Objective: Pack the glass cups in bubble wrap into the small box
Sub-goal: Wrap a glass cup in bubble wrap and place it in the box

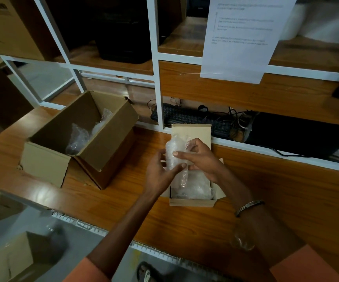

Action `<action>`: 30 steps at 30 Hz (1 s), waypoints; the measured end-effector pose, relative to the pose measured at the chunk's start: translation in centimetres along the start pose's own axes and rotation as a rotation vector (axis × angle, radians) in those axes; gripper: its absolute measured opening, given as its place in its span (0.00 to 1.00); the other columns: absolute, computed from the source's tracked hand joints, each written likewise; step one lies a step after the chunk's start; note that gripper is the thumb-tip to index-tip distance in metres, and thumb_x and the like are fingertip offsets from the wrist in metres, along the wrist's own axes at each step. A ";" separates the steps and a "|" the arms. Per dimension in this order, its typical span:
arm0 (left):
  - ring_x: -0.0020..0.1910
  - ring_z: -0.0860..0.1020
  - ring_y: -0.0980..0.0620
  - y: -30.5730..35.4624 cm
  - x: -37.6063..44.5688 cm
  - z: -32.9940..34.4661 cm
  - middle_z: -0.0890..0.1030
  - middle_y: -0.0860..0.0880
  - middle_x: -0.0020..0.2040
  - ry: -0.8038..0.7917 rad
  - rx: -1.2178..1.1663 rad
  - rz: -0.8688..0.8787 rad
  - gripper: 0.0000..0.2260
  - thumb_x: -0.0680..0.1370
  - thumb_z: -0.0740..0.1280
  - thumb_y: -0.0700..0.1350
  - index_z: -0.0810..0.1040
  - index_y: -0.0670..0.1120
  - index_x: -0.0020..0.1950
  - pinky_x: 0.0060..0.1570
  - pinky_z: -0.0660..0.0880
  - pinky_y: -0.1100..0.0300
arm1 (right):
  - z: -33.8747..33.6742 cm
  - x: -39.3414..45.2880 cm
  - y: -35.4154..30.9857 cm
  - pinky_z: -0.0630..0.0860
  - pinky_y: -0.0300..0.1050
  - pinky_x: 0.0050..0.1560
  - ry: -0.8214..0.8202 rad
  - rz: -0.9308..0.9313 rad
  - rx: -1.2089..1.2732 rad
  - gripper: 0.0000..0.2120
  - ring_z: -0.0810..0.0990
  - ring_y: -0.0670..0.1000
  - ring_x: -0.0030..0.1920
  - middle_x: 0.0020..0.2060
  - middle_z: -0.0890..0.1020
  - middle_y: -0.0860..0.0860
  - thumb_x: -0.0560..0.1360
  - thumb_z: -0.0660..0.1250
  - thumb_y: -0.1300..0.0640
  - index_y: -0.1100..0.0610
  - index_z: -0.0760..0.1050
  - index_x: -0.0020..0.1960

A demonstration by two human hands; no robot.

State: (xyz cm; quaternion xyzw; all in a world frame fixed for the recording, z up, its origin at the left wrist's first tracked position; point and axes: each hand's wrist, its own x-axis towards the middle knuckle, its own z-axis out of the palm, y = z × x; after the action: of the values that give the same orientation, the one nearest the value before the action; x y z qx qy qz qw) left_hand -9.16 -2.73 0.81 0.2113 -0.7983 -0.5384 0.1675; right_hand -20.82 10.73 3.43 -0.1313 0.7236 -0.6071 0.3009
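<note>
A glass cup wrapped in bubble wrap (175, 151) is held upright between both hands, just above the small box (193, 202). My left hand (160, 174) grips its lower left side, and my right hand (201, 159) grips its right side with the thumb across the front. The small box sits open on the wooden table, its lid flap (193, 132) standing up at the back. More bubble wrap (197, 186) lies inside it. To the left, a larger open cardboard box (48, 163) holds two more bubble-wrapped cups (78, 138).
The wooden table (103, 200) runs across the view. A black keyboard (187, 117) and tangled cables lie under the white shelf frame (160, 94) behind the small box. A printed paper sheet (242, 37) hangs from the shelf. Another carton (11, 259) stands on the floor at lower left.
</note>
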 end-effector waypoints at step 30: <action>0.79 0.66 0.41 -6.3 3.7 1.6 0.71 0.45 0.79 -0.365 0.959 0.232 0.37 0.73 0.80 0.53 0.70 0.53 0.79 0.75 0.67 0.42 | 0.6 1.2 9.7 0.67 0.50 0.75 -0.067 0.098 -0.771 0.45 0.64 0.58 0.81 0.82 0.65 0.54 0.74 0.79 0.56 0.52 0.59 0.84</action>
State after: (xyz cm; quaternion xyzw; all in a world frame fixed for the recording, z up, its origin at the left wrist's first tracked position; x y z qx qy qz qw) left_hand -12.09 -5.47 -5.43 0.0774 -0.9894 -0.1184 -0.0314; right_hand -19.72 11.80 -6.28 -0.2198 0.8940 -0.2707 0.2814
